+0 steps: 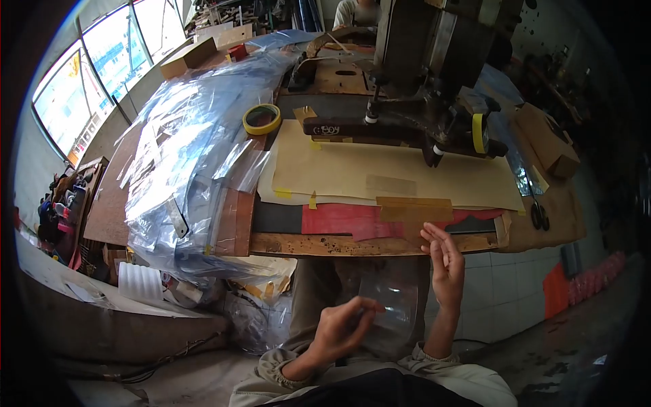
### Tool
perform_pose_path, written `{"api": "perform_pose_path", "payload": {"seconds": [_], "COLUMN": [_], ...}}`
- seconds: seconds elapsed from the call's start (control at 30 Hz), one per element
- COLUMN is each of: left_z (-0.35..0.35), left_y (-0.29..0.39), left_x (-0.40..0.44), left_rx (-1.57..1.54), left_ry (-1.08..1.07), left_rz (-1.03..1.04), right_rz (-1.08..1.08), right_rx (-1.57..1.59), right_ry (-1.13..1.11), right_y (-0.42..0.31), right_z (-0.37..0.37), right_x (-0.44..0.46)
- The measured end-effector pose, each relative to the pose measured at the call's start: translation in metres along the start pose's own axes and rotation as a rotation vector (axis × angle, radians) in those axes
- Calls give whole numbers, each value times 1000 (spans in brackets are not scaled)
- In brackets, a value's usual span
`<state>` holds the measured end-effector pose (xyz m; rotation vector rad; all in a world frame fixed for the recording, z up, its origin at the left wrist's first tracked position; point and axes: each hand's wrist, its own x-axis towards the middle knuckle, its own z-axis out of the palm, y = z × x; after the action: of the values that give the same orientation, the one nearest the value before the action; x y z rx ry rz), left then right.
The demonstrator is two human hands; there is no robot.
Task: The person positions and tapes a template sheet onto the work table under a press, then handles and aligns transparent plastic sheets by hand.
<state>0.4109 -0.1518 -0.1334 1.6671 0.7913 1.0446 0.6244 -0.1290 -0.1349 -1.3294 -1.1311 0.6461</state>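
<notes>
Above my lap, my left hand (pixel 344 327) has its fingers pinched together on the edge of a clear plastic sheet (pixel 397 308). My right hand (pixel 444 264) is raised at the table's front edge, its fingers stretched out and holding nothing I can see. Its fingertips are beside a translucent amber strip (pixel 415 209). That strip lies over red material (pixel 332 220) and the front edge of a cream sheet (pixel 339 169). Small yellow tape pieces sit along the cream sheet's edges.
A dark machine arm (pixel 366 131) crosses above the cream sheet. A yellow tape roll (pixel 262 119) rests at its left, near a pile of clear plastic sheets (pixel 183 142). Scissors (pixel 539 214) lie at the right. Another person (pixel 355 13) is behind the table.
</notes>
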Motion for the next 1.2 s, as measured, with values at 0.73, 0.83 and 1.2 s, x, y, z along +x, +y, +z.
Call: {"api": "perform_pose_path", "payload": {"seconds": [0.73,0.83,1.2], "left_z": [6,7,2], "left_y": [-61,-62,-52], "left_x": [-3,-3,-12], "left_rx": [92,132,99], "left_ry": [-225,-269,-291], "left_rz": [514,520,345], "right_rz": [90,200,313], "right_rx": [-103,75,455], "right_ry": [-173,-269,-288], "right_y": [1,3,10], "right_z": [-6,-10,-7], "right_x": [-38,-39,-40]}}
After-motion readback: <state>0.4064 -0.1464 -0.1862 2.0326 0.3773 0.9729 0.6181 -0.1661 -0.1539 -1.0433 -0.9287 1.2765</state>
